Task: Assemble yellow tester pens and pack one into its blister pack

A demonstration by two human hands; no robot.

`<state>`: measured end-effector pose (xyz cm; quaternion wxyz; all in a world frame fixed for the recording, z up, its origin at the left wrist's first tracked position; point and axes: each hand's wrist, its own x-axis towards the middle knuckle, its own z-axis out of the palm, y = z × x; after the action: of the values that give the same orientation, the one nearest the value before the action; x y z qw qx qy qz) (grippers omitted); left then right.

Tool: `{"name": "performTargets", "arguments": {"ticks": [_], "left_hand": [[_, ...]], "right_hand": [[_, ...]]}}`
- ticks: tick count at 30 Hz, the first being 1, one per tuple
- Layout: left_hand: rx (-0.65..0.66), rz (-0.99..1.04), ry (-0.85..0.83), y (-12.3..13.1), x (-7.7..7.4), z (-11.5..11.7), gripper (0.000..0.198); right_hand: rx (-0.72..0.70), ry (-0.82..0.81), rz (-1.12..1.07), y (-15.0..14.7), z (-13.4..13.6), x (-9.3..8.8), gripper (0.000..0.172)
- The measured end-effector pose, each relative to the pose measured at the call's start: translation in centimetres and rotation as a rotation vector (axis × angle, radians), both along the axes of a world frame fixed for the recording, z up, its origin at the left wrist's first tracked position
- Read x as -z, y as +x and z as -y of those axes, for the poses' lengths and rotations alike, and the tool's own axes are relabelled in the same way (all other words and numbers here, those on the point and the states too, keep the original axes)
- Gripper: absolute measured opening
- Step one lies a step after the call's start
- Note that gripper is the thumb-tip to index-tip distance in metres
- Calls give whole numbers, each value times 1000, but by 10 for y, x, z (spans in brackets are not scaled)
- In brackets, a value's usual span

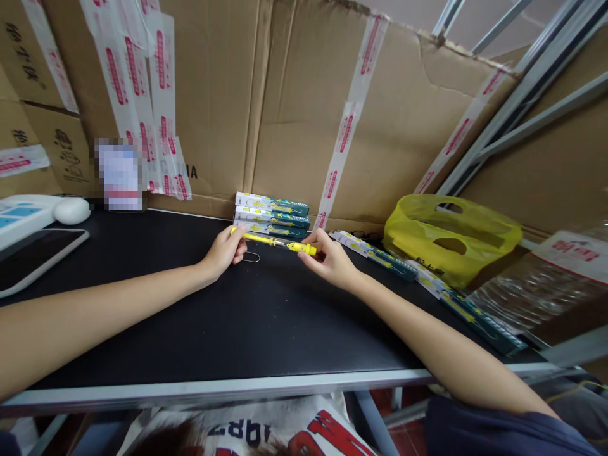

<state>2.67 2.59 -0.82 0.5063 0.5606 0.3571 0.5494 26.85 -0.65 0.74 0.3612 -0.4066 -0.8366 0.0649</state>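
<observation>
A slim yellow tool (260, 239) with a short metal section (281, 243) near its right end is held level above the black tabletop. My left hand (222, 254) is closed on its left end, thumb along the top. My right hand (330, 258) pinches the thicker yellow right end (303, 247) between thumb and fingers. A thin bent metal wire (251, 257) shows just beside my left fingers; whether it joins the tool I cannot tell. Right behind my hands lies a stack of three narrow boxes (272, 214), printed with a yellow tool.
More such boxes lie to the right, one (377, 254) behind another (470, 310). A yellow plastic bag (451, 237) and wrapped clear bottles (532, 285) stand beyond them. At left are a phone (38, 256) and a white device (23, 218). Cardboard (294, 114) walls the back.
</observation>
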Motion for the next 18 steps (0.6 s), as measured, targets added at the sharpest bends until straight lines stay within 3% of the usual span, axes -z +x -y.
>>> {"name": "performTargets", "arguments": {"ticks": [18], "left_hand": [[-6,-12,-3,1,0,0,23]], "right_hand": [[31,26,20,-1,0,1,21]]}}
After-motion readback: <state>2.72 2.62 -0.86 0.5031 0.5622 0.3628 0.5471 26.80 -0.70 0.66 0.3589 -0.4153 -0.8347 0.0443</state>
